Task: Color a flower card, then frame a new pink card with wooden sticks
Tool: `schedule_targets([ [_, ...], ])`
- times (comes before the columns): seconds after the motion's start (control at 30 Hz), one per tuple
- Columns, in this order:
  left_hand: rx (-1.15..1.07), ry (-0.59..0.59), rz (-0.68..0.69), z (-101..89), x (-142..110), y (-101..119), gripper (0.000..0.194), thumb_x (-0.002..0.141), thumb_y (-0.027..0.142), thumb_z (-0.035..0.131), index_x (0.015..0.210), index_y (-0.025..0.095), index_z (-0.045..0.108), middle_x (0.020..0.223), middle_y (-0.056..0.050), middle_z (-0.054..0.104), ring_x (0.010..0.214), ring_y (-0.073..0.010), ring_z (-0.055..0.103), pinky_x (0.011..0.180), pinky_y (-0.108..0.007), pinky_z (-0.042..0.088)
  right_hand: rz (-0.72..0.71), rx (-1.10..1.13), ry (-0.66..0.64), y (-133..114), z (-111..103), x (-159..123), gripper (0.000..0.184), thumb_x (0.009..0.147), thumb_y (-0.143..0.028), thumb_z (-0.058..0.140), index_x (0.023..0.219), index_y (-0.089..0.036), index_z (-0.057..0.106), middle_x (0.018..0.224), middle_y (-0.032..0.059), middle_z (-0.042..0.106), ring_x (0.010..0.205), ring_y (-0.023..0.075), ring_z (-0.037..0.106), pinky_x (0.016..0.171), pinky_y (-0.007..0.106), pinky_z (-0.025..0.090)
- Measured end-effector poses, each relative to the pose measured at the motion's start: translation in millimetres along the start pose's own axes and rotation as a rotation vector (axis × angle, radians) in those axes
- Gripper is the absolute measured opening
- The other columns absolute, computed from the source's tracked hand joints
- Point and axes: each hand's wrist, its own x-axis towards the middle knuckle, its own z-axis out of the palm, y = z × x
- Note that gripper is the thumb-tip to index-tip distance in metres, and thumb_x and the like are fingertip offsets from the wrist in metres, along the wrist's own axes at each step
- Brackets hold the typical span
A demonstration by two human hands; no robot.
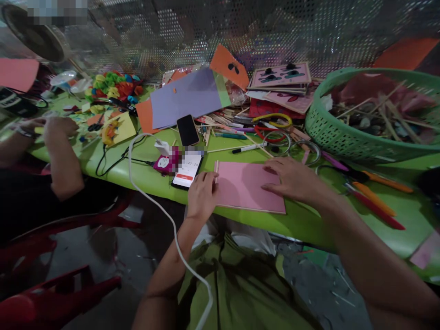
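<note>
A pink rectangular card (247, 185) lies flat on the green table close to its front edge. Thin wooden sticks run along its left edge and its lower edge. My left hand (202, 195) is at the card's left side, its bent fingers pressed together over the wooden stick (217, 167) there; the thumb is mostly hidden. On the card's right part rests my right hand (292, 178), thumb and fingers spread apart with nothing between them. A lit phone (187, 169) lies just left of my left hand.
A green basket (374, 151) of sticks stands at the right, with scissors (374, 201) before it. Wire rings, pens and a dark phone (188, 130) lie behind the card. A white cable (172, 215) hangs over my left arm. Another person's hands (57, 126) work at the left.
</note>
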Motion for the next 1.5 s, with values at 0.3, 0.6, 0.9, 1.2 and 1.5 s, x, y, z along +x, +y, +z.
schedule_targets([
  [0.3, -0.054, 0.141, 0.008, -9.6, -47, -8, 0.019, 0.093, 0.011, 0.065, 0.107, 0.022, 0.071, 0.101, -0.006, 0.076, 0.1, -0.0231, 0.073, 0.091, -0.034, 0.057, -0.026, 0.036, -0.127, -19, -7, -5, 0.044, 0.086, -0.046, 0.069, 0.124, -0.023, 0.073, 0.121, 0.0143, 0.074, 0.111, 0.0365, 0.069, 0.092, 0.049, 0.055],
  [0.6, -0.411, 0.071, -0.412, -24.9, -89, -14, 0.02, 0.092, 0.04, 0.069, 0.097, 0.022, 0.064, 0.084, -0.001, 0.073, 0.076, -0.0181, 0.071, 0.071, -0.029, 0.053, 0.033, 0.059, -0.231, -28, -16, -6, 0.039, 0.085, -0.047, 0.068, 0.115, -0.022, 0.07, 0.12, 0.013, 0.073, 0.108, 0.034, 0.069, 0.087, 0.043, 0.055],
  [0.9, -1.083, -0.073, -0.545, -28.9, -57, 0, 0.075, 0.08, 0.048, 0.084, 0.144, 0.019, 0.06, 0.105, -0.008, 0.079, 0.091, -0.0207, 0.071, 0.082, -0.032, 0.056, -0.015, 0.095, -0.17, -25, -11, -4, 0.032, 0.081, -0.044, 0.073, 0.105, -0.024, 0.068, 0.11, 0.0116, 0.073, 0.1, 0.0328, 0.068, 0.086, 0.045, 0.056],
  [1.2, -1.328, -0.383, -0.395, -21.5, 26, 3, 0.062, 0.065, 0.053, 0.094, 0.111, 0.014, 0.078, 0.091, -0.006, 0.079, 0.078, -0.0192, 0.07, 0.075, -0.029, 0.054, -0.013, 0.192, -0.08, -19, -6, -2, 0.066, 0.078, -0.045, 0.076, 0.139, -0.023, 0.063, 0.141, 0.0154, 0.069, 0.129, 0.0395, 0.064, 0.107, 0.053, 0.053],
  [1.5, -1.179, -0.348, -0.133, -10.1, 88, 38, 0.038, 0.086, 0.054, 0.078, 0.082, 0.018, 0.067, 0.076, 0.001, 0.058, 0.074, -0.0144, 0.053, 0.069, -0.026, 0.041, 0.159, 0.569, -0.046, -11, -36, 0, 0.042, 0.091, -0.064, 0.063, 0.09, -0.022, 0.072, 0.085, 0.0058, 0.076, 0.078, 0.0245, 0.07, 0.068, 0.034, 0.053],
])
